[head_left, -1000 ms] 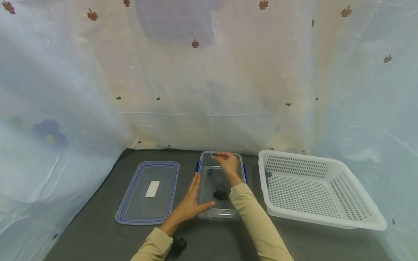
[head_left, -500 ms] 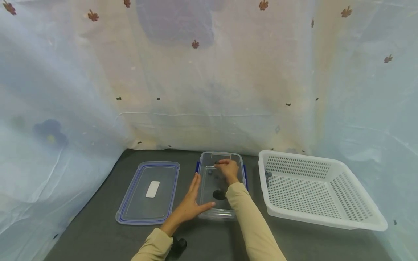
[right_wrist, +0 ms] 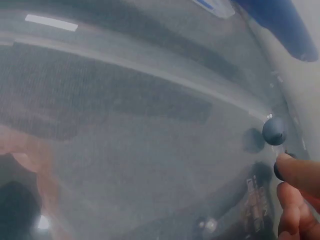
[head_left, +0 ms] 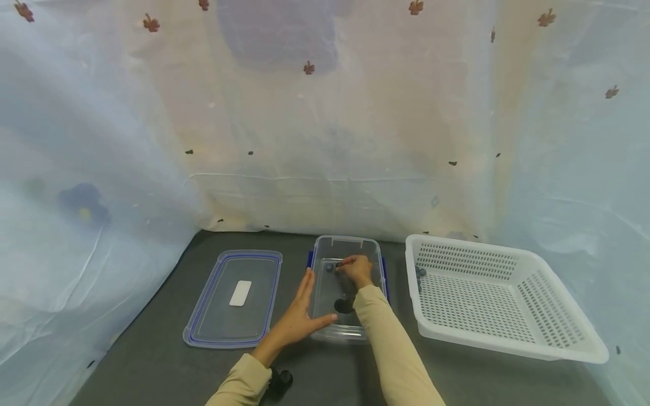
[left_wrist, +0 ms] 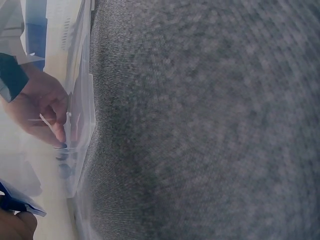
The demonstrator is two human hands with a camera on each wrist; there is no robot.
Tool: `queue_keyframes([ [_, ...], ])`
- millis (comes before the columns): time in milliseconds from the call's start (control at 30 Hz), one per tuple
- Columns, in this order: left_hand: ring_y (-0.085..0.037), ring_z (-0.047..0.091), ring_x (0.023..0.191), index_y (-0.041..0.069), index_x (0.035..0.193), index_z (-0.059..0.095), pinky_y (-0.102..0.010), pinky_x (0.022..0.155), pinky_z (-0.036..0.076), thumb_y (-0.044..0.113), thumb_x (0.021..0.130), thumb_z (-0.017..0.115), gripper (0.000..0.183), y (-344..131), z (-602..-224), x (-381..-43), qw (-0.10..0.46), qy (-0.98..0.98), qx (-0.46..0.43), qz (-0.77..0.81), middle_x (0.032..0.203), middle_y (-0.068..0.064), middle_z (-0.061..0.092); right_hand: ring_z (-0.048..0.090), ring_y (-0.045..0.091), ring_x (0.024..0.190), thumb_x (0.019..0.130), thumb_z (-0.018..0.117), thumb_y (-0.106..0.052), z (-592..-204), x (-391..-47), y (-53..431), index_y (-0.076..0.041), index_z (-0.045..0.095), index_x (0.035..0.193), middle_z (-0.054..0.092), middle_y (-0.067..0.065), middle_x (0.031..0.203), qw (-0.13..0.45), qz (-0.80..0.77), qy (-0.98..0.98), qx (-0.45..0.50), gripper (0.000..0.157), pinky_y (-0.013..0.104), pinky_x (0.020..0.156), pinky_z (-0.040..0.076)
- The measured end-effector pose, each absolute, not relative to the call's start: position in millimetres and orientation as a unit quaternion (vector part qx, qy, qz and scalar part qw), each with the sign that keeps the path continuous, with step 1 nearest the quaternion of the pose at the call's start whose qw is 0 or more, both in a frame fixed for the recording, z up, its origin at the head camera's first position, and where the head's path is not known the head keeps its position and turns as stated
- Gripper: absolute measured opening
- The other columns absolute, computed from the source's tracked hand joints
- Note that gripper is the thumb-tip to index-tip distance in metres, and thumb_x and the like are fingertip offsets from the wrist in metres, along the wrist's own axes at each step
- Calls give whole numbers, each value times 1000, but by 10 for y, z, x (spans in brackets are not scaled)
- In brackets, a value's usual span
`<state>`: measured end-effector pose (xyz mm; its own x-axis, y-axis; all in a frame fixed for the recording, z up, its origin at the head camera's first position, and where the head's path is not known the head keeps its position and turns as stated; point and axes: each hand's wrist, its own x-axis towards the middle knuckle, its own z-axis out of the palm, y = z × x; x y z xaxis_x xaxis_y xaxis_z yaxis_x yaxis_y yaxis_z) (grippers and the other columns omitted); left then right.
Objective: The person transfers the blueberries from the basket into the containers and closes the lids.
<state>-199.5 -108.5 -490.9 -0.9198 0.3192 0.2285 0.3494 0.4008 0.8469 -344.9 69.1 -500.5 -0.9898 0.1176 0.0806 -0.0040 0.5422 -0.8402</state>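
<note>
A clear plastic box [head_left: 347, 239] with blue side latches stands in the middle of the table. One blueberry [right_wrist: 274, 131] lies on its floor, near the far left corner in the head view. My right hand [head_left: 358, 272] reaches inside and pinches another blueberry [right_wrist: 278, 171] between thumb and fingertips, low beside the first. My left hand [head_left: 297, 318] is spread along the box's near left side, fingers straight and thumb stretched across the near end. In the left wrist view, the right hand [left_wrist: 42, 102] shows through the clear wall.
A white perforated basket [head_left: 513, 344] stands to the right, with several blueberries [head_left: 420, 272] at its left wall. A clear lid [head_left: 213, 316] with a blue seal and white label lies to the left. A patterned plastic sheet [head_left: 325, 141] hangs behind the table.
My right hand has come down from the far rim of the box toward its floor, carrying the pinched blueberry near the other one. My left hand has kept its place.
</note>
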Motion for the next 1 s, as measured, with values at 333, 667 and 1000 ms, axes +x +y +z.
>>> queue_keyframes([
  [333, -37, 2, 144, 8, 156, 0, -63, 107, 19, 41, 83, 76, 110, -1073, -4910, -1992, 13, -838, -197, -509, 161, -12, -9, 53, 42, 102, 62, 89, -11, -4963, -3388, 725, -3, 76, 77, 71, 11, 86, 43, 476, -877, -43, 22, 48, 96, 40],
  [667, -38, 4, 143, 9, 156, -1, -62, 107, 20, 42, 83, 76, 112, -1054, -4920, -2011, 16, -840, -203, -504, 161, -13, -9, 59, 30, 90, 68, 87, -14, -4845, -3357, 716, -1, 75, 88, 71, 11, 87, 55, 522, -848, -76, 27, 37, 78, 48],
  [1000, -40, 4, 143, 6, 155, -1, -61, 106, 24, 41, 83, 76, 112, -1080, -4898, -1991, 13, -839, -200, -506, 160, -15, -10, 64, 26, 90, 80, 80, -23, -4583, -3331, 693, -5, 76, 94, 72, 7, 92, 58, 544, -837, -20, 23, 41, 81, 51],
])
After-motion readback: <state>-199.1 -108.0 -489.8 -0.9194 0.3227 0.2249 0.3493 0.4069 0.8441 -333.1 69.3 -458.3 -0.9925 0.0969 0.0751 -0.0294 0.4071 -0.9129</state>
